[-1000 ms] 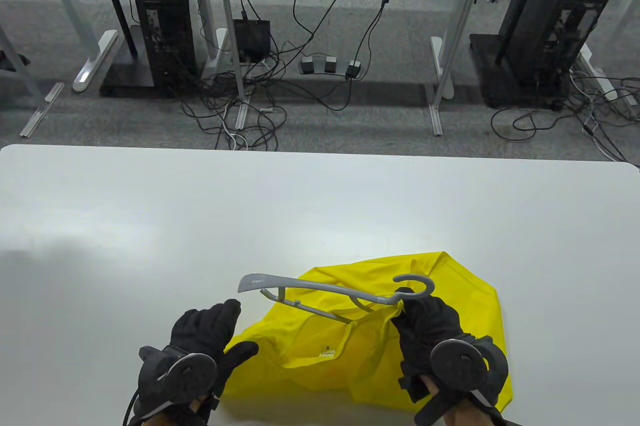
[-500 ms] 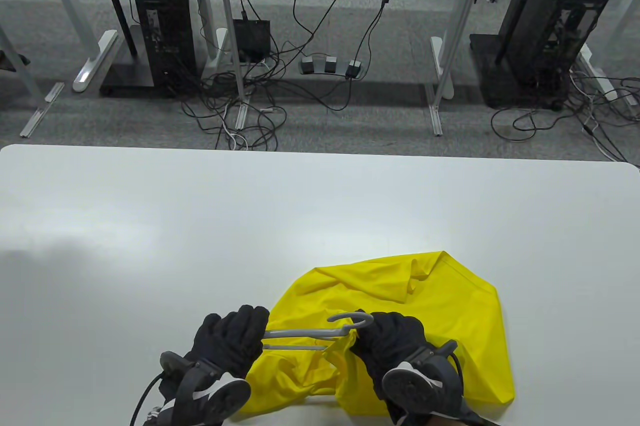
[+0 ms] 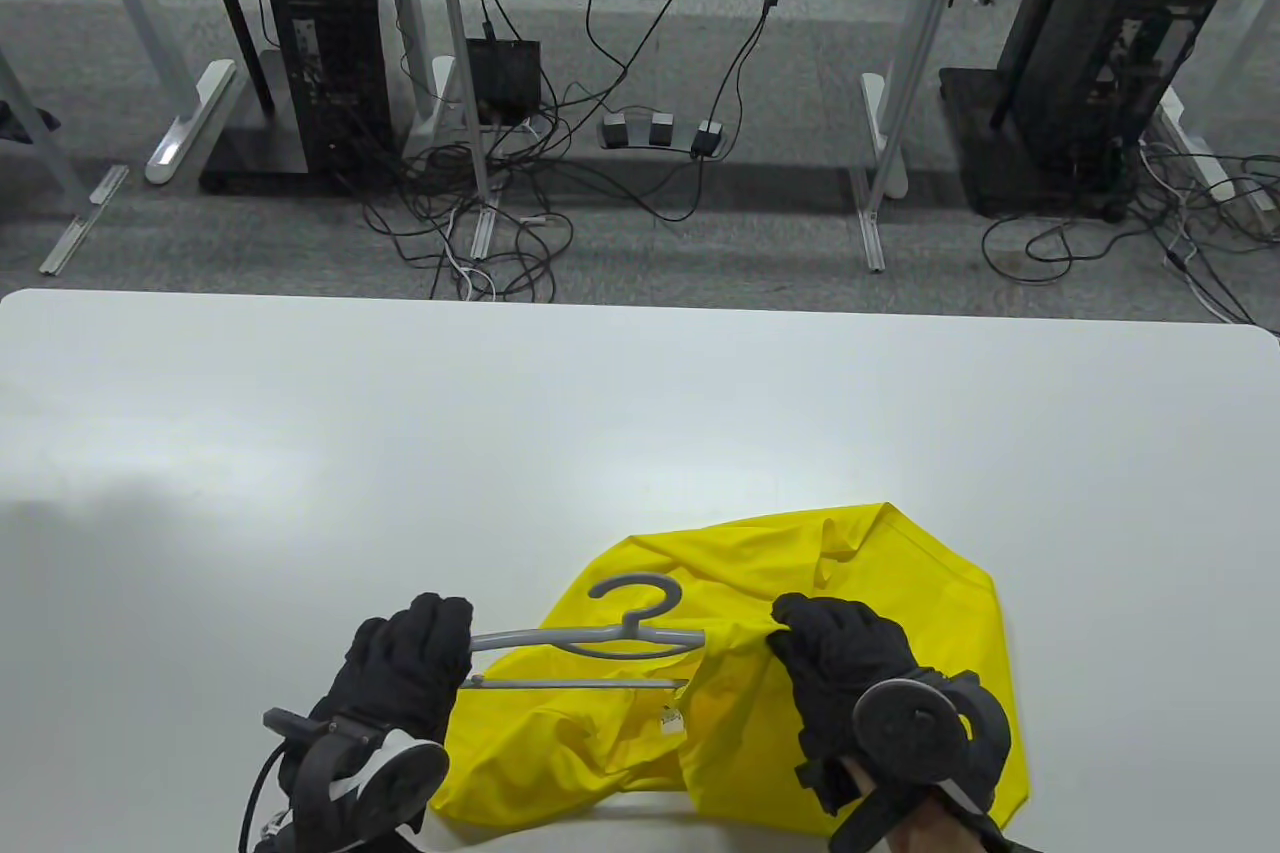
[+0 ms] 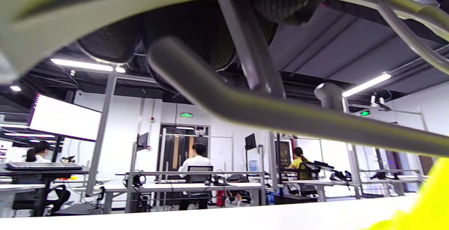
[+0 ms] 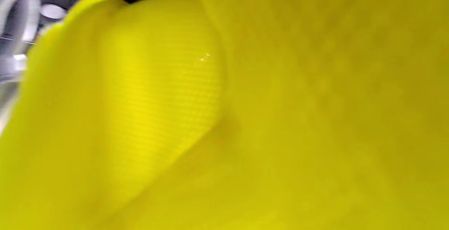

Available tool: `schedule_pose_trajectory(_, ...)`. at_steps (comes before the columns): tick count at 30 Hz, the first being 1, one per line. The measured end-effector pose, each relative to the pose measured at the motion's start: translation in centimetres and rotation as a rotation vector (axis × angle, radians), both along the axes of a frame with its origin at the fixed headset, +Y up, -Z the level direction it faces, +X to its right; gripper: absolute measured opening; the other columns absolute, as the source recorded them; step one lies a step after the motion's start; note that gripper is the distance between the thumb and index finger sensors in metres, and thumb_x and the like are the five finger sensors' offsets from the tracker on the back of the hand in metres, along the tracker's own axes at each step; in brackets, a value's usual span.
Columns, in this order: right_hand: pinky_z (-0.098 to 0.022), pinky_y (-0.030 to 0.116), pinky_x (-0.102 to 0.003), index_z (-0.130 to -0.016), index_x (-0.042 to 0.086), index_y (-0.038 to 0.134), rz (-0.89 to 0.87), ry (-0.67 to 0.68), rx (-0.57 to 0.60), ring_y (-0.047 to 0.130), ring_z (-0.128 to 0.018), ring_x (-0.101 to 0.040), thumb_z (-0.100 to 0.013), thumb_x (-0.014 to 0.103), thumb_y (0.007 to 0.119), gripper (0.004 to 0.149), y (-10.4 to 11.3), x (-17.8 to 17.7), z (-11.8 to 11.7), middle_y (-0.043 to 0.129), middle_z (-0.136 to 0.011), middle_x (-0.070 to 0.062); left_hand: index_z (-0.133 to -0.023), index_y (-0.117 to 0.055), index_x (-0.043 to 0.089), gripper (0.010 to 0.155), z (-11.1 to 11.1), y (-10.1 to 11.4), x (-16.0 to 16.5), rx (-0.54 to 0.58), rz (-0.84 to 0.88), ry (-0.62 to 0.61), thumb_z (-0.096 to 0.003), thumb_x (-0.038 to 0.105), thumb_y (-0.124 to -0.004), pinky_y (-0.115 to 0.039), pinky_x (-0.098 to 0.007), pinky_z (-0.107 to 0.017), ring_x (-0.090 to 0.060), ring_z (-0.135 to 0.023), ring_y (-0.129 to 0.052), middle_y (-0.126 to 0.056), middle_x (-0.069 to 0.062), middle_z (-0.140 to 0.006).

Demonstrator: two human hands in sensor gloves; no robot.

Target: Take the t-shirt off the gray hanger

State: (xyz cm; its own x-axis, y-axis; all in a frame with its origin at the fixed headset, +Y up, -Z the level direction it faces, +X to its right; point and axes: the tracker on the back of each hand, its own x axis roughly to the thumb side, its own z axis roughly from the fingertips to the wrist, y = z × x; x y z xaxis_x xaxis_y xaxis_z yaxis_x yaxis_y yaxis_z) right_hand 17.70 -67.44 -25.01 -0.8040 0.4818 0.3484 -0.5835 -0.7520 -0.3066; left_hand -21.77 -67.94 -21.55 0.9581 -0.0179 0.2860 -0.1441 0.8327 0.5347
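Left hand (image 3: 405,668) grips the left end of the gray hanger (image 3: 585,638), fingers wrapped round the arm and lower bar; right hand (image 3: 845,668) pinches a fold of the yellow t-shirt (image 3: 900,593) at what appears to be the collar, though the right wrist view shows only blurred cloth. The hanger's long axis runs left to right between the hands, hook pointing away from the person, its right end inside the shirt. The shirt lies crumpled on the table (image 3: 300,453), to the right of the left hand.
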Motion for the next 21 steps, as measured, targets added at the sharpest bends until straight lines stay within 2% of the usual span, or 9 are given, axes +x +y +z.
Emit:
schedule_pose_trajectory(6, -0.041, 0.075, -0.057, -0.076, 0.014, 0.087, 0.029, -0.099, -0.269, 0.096, -0.052, -0.034, -0.043, 0.036, 0.073, 0.041, -2.8, 2.8, -2.4, 0.094, -0.064, -0.011, -0.096, -0.069, 0.015, 0.050, -0.5, -0.2, -1.9, 0.005, 0.020, 0.046, -0.0483, 0.031, -0.069, -0.074, -0.059, -0.060, -0.032, -0.077, -0.096, -0.078, -0.016, -0.095)
schedule_pose_trajectory(9, -0.040, 0.075, -0.057, -0.075, 0.012, 0.087, 0.061, -0.144, -0.361, 0.097, -0.050, -0.034, -0.043, 0.035, 0.074, 0.041, -3.8, 3.4, -3.1, 0.095, -0.063, -0.012, -0.096, -0.068, 0.015, 0.050, -0.8, -0.5, -2.7, 0.009, 0.016, 0.067, -0.0483, 0.031, -0.068, -0.075, -0.059, -0.060, -0.032, -0.078, -0.096, -0.077, -0.016, -0.095)
schedule_pose_trajectory(13, -0.040, 0.075, -0.058, -0.075, 0.012, 0.087, 0.139, -0.188, -0.474, 0.097, -0.051, -0.035, -0.043, 0.035, 0.074, 0.042, -4.5, 3.5, -3.6, 0.094, -0.063, -0.013, -0.096, -0.069, 0.014, 0.050, -1.0, -0.5, -3.5, -0.022, 0.117, 0.098, -0.0483, 0.031, -0.068, -0.076, -0.059, -0.059, -0.033, -0.076, -0.096, -0.078, -0.017, -0.094)
schedule_pose_trajectory(15, -0.041, 0.074, -0.058, -0.077, 0.011, 0.086, 0.150, -0.185, -0.465, 0.096, -0.053, -0.036, -0.044, 0.035, 0.074, 0.043, -4.4, 3.3, -3.5, 0.094, -0.065, -0.014, -0.095, -0.069, 0.013, 0.050, -0.9, -0.4, -3.4, -0.044, 0.172, 0.102, -0.0483, 0.031, -0.068, -0.078, -0.059, -0.056, -0.032, -0.073, -0.099, -0.080, -0.018, -0.092)
schedule_pose_trajectory(18, -0.041, 0.074, -0.058, -0.079, 0.011, 0.084, 0.182, -0.204, -0.438, 0.095, -0.052, -0.036, -0.044, 0.033, 0.073, 0.043, -3.9, 2.7, -3.3, 0.093, -0.067, -0.015, -0.095, -0.070, 0.009, 0.051, -1.1, -0.5, -2.9, -0.133, 0.331, 0.099, -0.0488, 0.031, -0.069, -0.083, -0.057, -0.050, -0.032, -0.066, -0.103, -0.083, -0.021, -0.087)
schedule_pose_trajectory(21, -0.048, 0.067, -0.062, -0.094, 0.008, 0.070, 0.200, -0.174, -0.400, 0.087, -0.066, -0.043, -0.045, 0.040, 0.068, 0.058, -3.4, 2.0, -2.9, 0.082, -0.082, -0.021, -0.093, -0.073, 0.005, 0.051, -1.4, -1.0, -2.2, -0.249, 0.453, 0.080, -0.0492, 0.031, -0.071, -0.087, -0.056, -0.043, -0.032, -0.058, -0.106, -0.087, -0.024, -0.082)
